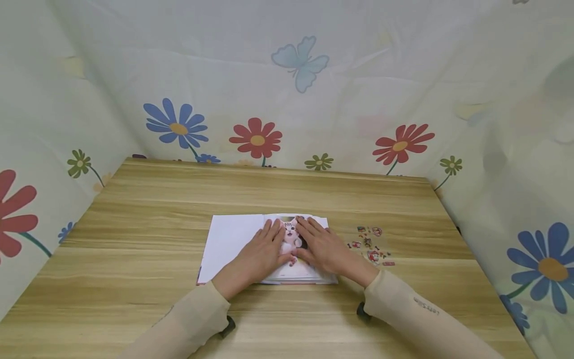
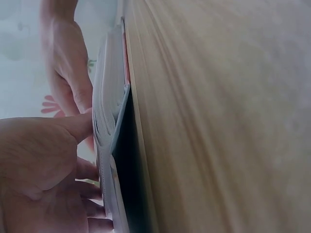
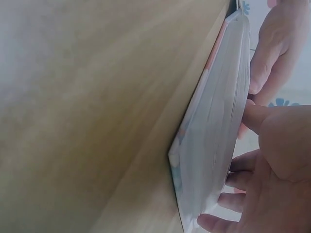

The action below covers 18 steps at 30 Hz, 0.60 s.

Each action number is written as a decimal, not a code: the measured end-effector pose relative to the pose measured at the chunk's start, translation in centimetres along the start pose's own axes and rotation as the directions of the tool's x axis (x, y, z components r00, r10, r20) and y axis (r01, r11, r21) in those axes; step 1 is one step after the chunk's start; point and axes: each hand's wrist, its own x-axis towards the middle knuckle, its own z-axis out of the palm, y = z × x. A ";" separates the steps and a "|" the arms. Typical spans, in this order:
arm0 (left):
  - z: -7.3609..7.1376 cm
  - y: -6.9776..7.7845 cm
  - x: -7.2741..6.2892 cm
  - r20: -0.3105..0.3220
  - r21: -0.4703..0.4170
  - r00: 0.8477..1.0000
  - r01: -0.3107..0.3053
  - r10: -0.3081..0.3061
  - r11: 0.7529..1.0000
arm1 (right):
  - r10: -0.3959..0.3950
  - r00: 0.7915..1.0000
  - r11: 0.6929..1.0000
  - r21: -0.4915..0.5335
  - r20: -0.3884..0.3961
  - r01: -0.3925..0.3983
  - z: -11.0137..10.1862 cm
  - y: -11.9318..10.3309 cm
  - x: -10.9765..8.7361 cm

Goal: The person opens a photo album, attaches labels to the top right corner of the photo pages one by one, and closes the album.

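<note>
A book with white pages (image 1: pixel 233 239), like a small album, lies open on the table. On its right-hand page is a picture of a white kitten (image 1: pixel 289 246). My left hand (image 1: pixel 263 251) rests on this page along the spine side, fingers extended forward. Toward the outer side, my right hand (image 1: pixel 326 249) presses on the same page with straight fingers. The thumbs nearly meet low on the picture. In the left wrist view the stacked page edges (image 2: pixel 108 92) show beneath the thumb. The right wrist view shows the hard cover (image 3: pixel 206 73) under the pages.
A clear sheet of small colourful stickers (image 1: pixel 368 243) lies right of the book, partly behind my right hand. The wood-grain table (image 1: pixel 269 192) extends around both. A flower-printed cloth (image 1: pixel 215 60) hangs at the back and sides.
</note>
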 end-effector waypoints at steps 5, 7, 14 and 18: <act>0.0 -0.1 0.0 -0.002 -0.007 1.000 -0.002 0.002 1.000 | 0.027 1.000 0.999 -0.024 0.009 -0.027 -0.2 0.1 0.7; 0.1 -0.1 0.0 -0.002 -0.009 1.000 -0.002 0.002 1.000 | 0.045 0.999 0.998 -0.033 0.017 -0.045 -0.2 0.3 1.1; 0.1 -0.1 0.0 0.001 -0.008 1.000 -0.001 0.001 1.000 | 0.082 0.994 0.996 -0.030 0.075 -0.080 -0.3 1.4 2.1; 0.1 -0.1 0.0 0.007 -0.006 1.000 0.006 -0.006 1.000 | 0.093 0.992 0.996 -0.024 0.082 -0.091 -0.5 1.8 2.7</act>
